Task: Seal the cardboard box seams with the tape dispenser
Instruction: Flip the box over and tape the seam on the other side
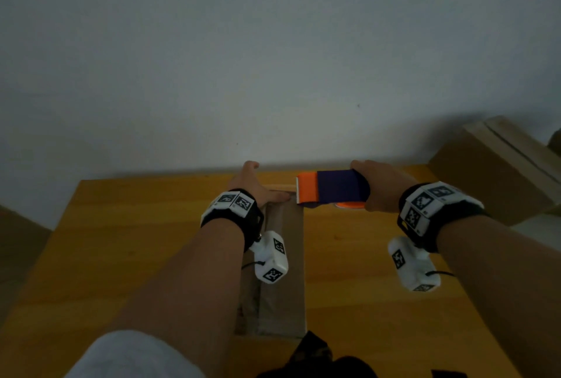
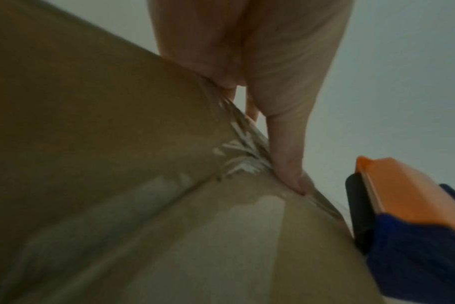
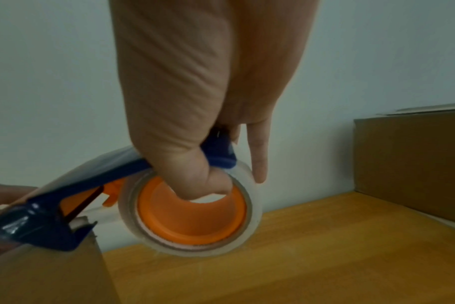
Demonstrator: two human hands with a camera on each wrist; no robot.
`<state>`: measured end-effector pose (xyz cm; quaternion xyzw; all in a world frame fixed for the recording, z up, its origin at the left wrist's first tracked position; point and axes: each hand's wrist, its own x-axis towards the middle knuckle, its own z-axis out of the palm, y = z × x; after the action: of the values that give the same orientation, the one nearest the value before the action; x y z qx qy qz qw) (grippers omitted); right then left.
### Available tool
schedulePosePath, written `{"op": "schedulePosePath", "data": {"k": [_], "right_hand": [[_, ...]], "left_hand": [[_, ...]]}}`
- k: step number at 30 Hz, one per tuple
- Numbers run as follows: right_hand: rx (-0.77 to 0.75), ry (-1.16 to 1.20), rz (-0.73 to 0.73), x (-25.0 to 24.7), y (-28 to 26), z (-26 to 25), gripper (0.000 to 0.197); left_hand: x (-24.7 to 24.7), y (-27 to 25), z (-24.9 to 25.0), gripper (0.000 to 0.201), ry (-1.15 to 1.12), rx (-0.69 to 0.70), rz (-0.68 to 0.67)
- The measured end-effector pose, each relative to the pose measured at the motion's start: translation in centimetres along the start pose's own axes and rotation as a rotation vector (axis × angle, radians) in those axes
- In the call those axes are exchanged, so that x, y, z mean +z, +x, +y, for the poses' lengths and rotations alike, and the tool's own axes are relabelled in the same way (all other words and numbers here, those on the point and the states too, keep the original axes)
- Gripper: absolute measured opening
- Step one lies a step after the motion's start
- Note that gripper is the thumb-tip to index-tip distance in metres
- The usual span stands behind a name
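Observation:
A narrow cardboard box (image 1: 287, 271) stands on the wooden table (image 1: 145, 241), running away from me, with clear tape along its top seam (image 2: 169, 216). My left hand (image 1: 255, 186) rests over the box's far end. Its straight thumb (image 2: 286, 156) presses on wrinkled tape at the top edge, and its fingers reach down past the far edge. My right hand (image 1: 379, 192) grips the blue and orange tape dispenser (image 1: 331, 190), thumb hooked into the orange core of the clear tape roll (image 3: 190, 211). The dispenser's blade end (image 3: 39, 228) sits on the box's far right corner.
A bigger cardboard box (image 1: 491, 171) stands at the table's far right corner, close behind my right hand. A pale wall (image 1: 273, 58) rises directly behind the table. Bare table top (image 3: 299, 257) lies on both sides of the narrow box.

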<state>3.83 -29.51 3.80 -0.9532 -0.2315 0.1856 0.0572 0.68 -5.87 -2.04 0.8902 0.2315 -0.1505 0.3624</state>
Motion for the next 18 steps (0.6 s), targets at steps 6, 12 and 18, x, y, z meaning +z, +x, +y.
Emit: {"op": "schedulePosePath", "data": {"k": [6, 12, 18], "right_hand": [[-0.008, -0.032, 0.01, -0.26, -0.25, -0.07, 0.038], [0.01, -0.05, 0.004, -0.26, -0.76, -0.09, 0.038], [0.017, -0.079, -0.003, -0.18, -0.84, -0.07, 0.039]], "left_hand": [[0.01, -0.04, -0.5, 0.1, 0.023, -0.04, 0.011], [0.14, -0.19, -0.83, 0.093, 0.002, -0.052, 0.032], [0.15, -0.34, -0.88, 0.092, -0.009, -0.049, 0.04]]}}
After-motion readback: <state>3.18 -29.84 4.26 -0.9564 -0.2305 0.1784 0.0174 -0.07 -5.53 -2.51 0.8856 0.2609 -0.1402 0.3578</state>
